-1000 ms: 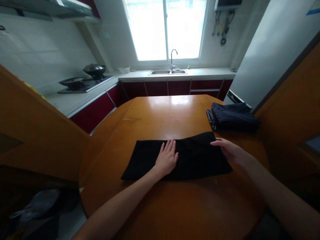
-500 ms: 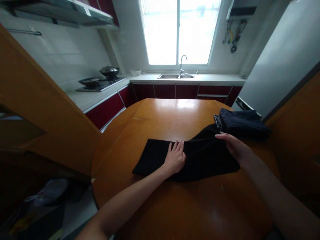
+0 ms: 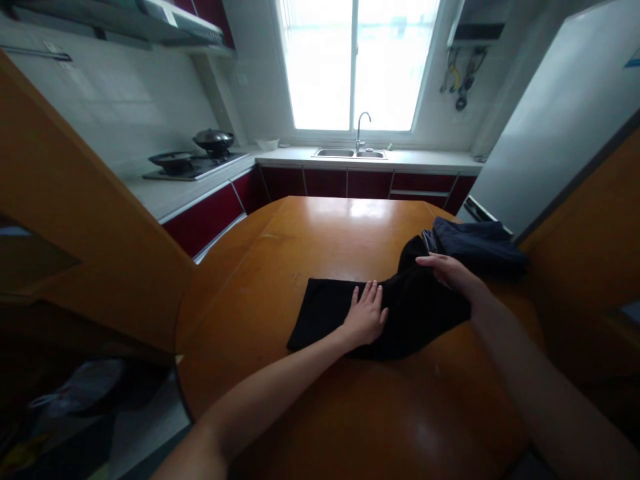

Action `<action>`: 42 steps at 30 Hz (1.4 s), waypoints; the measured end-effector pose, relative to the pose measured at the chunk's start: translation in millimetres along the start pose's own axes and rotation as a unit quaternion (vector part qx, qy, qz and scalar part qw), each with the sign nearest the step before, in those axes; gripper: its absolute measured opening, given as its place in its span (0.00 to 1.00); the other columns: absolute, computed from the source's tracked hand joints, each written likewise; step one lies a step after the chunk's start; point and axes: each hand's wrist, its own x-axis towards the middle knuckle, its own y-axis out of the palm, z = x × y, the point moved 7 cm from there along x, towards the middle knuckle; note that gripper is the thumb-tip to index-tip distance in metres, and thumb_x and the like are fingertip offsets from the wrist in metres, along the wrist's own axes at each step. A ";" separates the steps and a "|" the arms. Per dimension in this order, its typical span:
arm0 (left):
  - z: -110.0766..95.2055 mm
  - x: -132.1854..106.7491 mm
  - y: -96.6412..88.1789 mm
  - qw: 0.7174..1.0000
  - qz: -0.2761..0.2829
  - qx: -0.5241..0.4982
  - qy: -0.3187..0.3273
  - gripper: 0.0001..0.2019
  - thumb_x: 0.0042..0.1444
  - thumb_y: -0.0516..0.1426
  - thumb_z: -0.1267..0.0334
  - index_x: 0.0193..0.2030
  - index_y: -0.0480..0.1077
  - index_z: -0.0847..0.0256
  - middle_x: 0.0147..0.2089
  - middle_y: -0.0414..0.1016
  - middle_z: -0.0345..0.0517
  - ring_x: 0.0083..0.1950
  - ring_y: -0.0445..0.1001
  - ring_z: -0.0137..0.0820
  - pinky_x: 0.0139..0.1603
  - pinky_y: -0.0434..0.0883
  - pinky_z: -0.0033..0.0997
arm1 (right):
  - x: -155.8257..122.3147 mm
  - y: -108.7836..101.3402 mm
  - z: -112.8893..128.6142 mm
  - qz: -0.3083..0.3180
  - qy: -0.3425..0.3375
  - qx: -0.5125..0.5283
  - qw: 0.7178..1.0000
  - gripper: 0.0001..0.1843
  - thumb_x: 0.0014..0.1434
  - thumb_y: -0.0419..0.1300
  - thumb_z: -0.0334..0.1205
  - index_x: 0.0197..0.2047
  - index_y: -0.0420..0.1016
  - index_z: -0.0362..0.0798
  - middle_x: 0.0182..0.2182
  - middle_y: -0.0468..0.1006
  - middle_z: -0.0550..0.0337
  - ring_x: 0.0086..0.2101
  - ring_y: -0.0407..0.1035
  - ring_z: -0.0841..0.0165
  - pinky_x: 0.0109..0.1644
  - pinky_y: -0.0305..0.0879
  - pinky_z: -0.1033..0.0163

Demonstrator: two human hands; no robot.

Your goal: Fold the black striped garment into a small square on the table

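A black garment (image 3: 327,310), seemingly a pair of folded trousers, lies across the wooden table (image 3: 300,247). My left hand (image 3: 367,318) rests flat on its middle, fingers outstretched and pressing the cloth down. At the garment's right end, my right hand (image 3: 447,272) pinches the fabric between thumb and fingers and holds it raised, so the cloth bunches there. The left end of the garment lies flat with a straight edge. Just beyond my right hand sits a pile of dark blue folded clothes (image 3: 475,240).
Past the table runs a counter with a sink (image 3: 335,153) and tap beneath a window. Two pans, one a lidded wok (image 3: 214,140), stand on the stove at left. A fridge (image 3: 555,113) is at right. Wooden panels flank both sides.
My right hand has lifted its end of the black garment and drawn it leftward, bunching the cloth. The garment's left end and my left hand have shifted slightly right across the table.
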 end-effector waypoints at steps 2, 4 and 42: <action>15.4 1.8 -18.7 0.991 -0.013 -0.128 -0.027 0.29 0.70 0.47 0.57 0.74 0.54 0.65 0.76 0.53 0.58 0.78 0.49 0.43 0.75 0.53 0.51 | 1.3 27.2 7.6 0.042 -0.020 0.002 0.999 0.10 0.49 0.69 0.40 0.33 0.74 0.50 0.17 0.71 0.67 0.18 0.67 0.70 0.20 0.63 0.68; 39.9 -1.7 -42.5 0.949 -0.049 -0.304 -0.072 0.26 0.69 0.49 0.59 0.71 0.60 0.65 0.72 0.61 0.59 0.73 0.61 0.43 0.71 0.62 0.47 | 2.3 59.4 11.9 0.079 -0.043 0.008 0.996 0.10 0.49 0.69 0.40 0.32 0.73 0.48 0.16 0.69 0.68 0.16 0.63 0.74 0.18 0.57 0.70; 156.3 -98.7 -63.8 0.831 -0.084 -0.492 -0.246 0.33 0.59 0.55 0.67 0.73 0.61 0.58 0.71 0.64 0.49 0.71 0.65 0.38 0.72 0.62 0.43 | 95.0 113.5 -94.0 0.025 -0.226 -0.343 0.912 0.08 0.59 0.66 0.46 0.33 0.82 0.52 0.34 0.85 0.58 0.38 0.77 0.60 0.47 0.66 0.57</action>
